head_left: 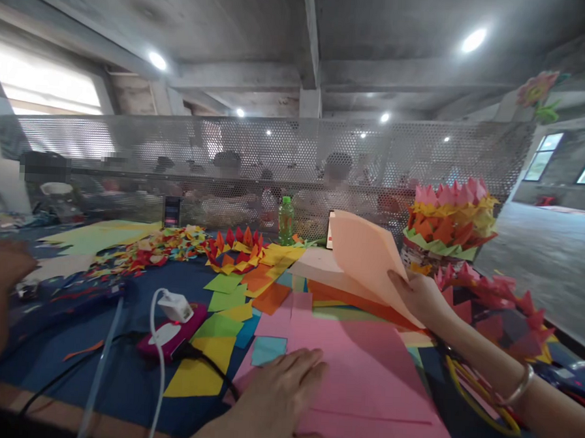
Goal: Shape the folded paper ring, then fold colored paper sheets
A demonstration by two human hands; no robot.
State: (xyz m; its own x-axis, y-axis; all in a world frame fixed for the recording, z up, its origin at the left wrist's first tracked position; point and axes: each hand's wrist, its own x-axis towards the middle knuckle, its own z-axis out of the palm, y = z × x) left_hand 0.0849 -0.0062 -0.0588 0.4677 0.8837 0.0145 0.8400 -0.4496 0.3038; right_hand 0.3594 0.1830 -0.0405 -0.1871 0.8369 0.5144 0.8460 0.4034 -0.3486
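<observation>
Two hands work over a blue tabletop strewn with coloured paper: the left hand lies flat and released on a pink sheet, the right hand pinches a lifted peach sheet. Perforated metal screen behind, concrete ceiling above.

Open passage: the flat pink sheet at centre, low and bare from 6 toward 12 o'clock. Obstacles: charger and cables at 9 o'clock; folded paper crown and green bottle at 12 (mesh screen closes off behind); tall paper lotus at 2 o'clock.
</observation>
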